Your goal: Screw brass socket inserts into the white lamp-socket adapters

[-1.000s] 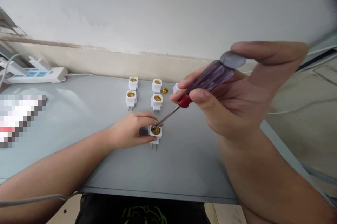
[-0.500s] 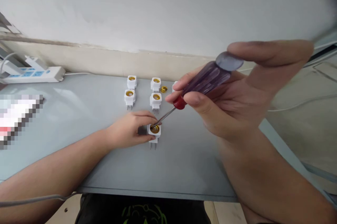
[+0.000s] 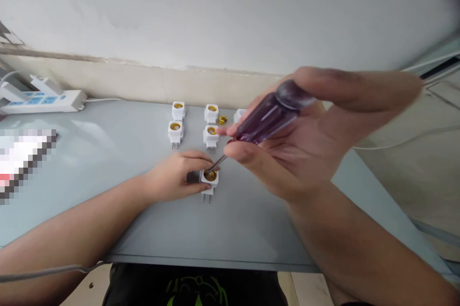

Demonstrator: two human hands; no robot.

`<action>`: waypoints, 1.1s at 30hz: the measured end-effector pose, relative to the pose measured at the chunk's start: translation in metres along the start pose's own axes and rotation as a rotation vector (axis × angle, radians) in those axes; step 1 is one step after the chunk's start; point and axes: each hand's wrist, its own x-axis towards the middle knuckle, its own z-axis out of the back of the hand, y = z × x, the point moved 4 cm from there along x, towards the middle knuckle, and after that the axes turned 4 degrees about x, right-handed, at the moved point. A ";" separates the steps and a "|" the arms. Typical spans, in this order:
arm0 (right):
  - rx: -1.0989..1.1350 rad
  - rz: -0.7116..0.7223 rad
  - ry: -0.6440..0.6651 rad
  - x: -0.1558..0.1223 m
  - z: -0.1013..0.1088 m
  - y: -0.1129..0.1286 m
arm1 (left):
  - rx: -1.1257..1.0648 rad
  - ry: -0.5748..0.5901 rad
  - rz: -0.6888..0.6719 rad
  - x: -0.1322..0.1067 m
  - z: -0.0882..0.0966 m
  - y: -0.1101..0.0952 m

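My left hand (image 3: 176, 175) grips a white plug-in lamp socket (image 3: 209, 182) with a brass threaded inside, pinning it flat on the grey table (image 3: 233, 229). My right hand (image 3: 305, 138) holds a screwdriver (image 3: 266, 117) with a translucent purple handle, thumb over its end cap. The metal shaft slants down to the left and its tip sits inside the socket's brass cup. The right hand is a little blurred by motion.
Several more white sockets (image 3: 194, 121) stand in rows behind, with a loose brass ring (image 3: 223, 119) beside them. A white power strip (image 3: 45, 100) lies at the far left by the wall. A pixelated patch (image 3: 23, 157) covers something at the left edge. A white cable (image 3: 406, 141) runs at the right.
My right hand has tilted the screwdriver lower and shifted left, so its fingers now hide the red collar. The left hand and the socket have stayed put.
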 end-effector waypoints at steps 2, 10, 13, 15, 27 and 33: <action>0.104 0.042 0.026 0.004 -0.005 0.011 | -0.017 0.007 0.009 0.001 0.000 0.000; -0.126 0.022 -0.067 0.007 -0.007 0.011 | -0.023 0.038 0.021 0.002 0.001 0.000; -0.059 0.038 -0.041 0.007 -0.010 0.003 | -0.003 0.033 0.032 0.002 0.003 -0.003; -0.030 -0.011 0.019 0.010 -0.013 0.003 | 0.007 0.009 0.041 0.001 0.004 -0.004; -0.190 -0.092 0.077 0.038 -0.017 0.028 | -0.344 -0.528 -0.146 0.014 0.043 -0.042; -0.220 -0.104 0.108 0.033 -0.015 0.022 | -0.316 -0.555 -0.277 0.042 0.080 -0.086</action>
